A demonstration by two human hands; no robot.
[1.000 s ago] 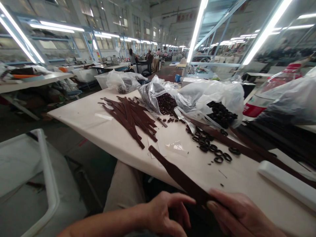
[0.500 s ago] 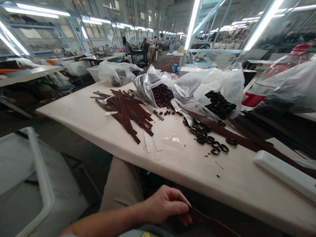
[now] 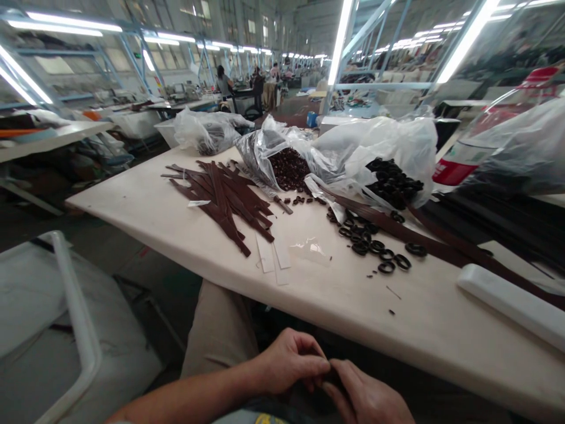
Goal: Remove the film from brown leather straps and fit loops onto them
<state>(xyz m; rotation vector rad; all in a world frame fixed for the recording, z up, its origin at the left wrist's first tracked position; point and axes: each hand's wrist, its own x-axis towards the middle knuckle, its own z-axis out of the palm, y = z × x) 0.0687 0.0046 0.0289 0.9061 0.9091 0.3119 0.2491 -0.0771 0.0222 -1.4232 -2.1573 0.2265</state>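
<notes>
Low in front of me, below the table edge, my left hand (image 3: pixel 296 360) is closed in a pinch between thumb and forefinger. My right hand (image 3: pixel 368 393) meets it fingertip to fingertip, its fingers also closed. Between them is a dark brown strap (image 3: pixel 335 376), mostly covered by the fingers. Above the hands, on the table (image 3: pixel 309 300), lies a loose pile of brown straps (image 3: pixel 225 203). Black oval rings (image 3: pixel 375 248) are scattered to the right, in front of an open plastic bag of black rings (image 3: pixel 391 179).
Another open bag holds small dark brown pieces (image 3: pixel 289 168). White paper strips (image 3: pixel 265 253) lie near the table's front edge. A long white bar (image 3: pixel 512 300) and a red-capped bottle (image 3: pixel 477 141) are at right. A white bin (image 3: pixel 90 353) stands at lower left. People work far back.
My right hand has come into view from the lower right and joined my left hand at the strap. The strap's long trailing part is now hidden. My left hand has barely moved.
</notes>
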